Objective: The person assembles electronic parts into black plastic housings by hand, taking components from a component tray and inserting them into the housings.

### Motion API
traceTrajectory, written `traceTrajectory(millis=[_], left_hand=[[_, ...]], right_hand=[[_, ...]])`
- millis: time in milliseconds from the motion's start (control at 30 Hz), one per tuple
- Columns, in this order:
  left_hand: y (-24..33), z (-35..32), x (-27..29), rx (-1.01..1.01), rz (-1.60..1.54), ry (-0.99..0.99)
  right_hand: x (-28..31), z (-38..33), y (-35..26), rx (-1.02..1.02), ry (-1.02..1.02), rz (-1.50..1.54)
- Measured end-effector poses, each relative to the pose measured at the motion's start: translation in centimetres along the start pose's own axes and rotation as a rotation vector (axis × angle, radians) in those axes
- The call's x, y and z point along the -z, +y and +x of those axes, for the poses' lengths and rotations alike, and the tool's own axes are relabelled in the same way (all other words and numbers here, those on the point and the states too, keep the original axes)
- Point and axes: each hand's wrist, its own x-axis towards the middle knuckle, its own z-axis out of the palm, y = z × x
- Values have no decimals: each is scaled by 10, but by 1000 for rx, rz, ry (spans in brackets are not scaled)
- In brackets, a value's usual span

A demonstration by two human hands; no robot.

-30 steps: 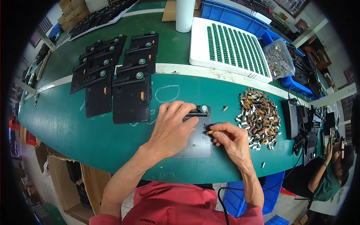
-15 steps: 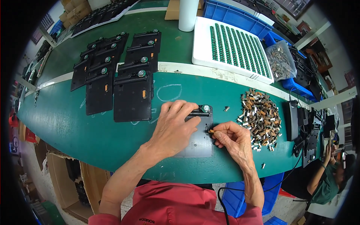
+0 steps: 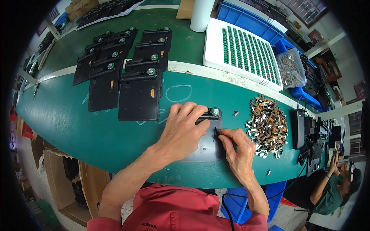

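Observation:
A flat black plate (image 3: pixel 204 152) lies on the green bench in front of me, with a black tube and a round silver-and-green piece (image 3: pixel 215 111) along its far edge. My left hand (image 3: pixel 185 133) is curled over the plate's left and far part, gripping it. At the plate's right side, my right hand (image 3: pixel 239 146) pinches thumb and forefinger together by a small slot. What they hold is mostly hidden; a dark bit shows at the fingertips, and half a second ago a small orange-brown slide switch showed there. A heap of similar small switches (image 3: pixel 268 125) lies to the right.
Several finished-looking black plates (image 3: pixel 139 102) overlap at the left. A white foam tray (image 3: pixel 210 50) holds rows of small green parts. Behind are a white roll (image 3: pixel 201 17) and blue bins (image 3: pixel 246 21); a bag of parts (image 3: pixel 291 69) stands right. Another person (image 3: pixel 335 188) sits far right.
My right hand has turned and moved slightly up at the slot, and the orange-brown switch no longer shows between its fingers. My left hand stays on the plate. The whole view has shifted a little.

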Motion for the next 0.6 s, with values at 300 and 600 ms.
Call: traceTrajectory(millis=[300, 600], left_hand=[[-1, -1, -1, -3, 8, 11], [0, -2, -2, 0, 15, 10]], right_hand=[[-8, -1, -2, 152, 20, -163], [-5, -4, -9, 133, -7, -184]])
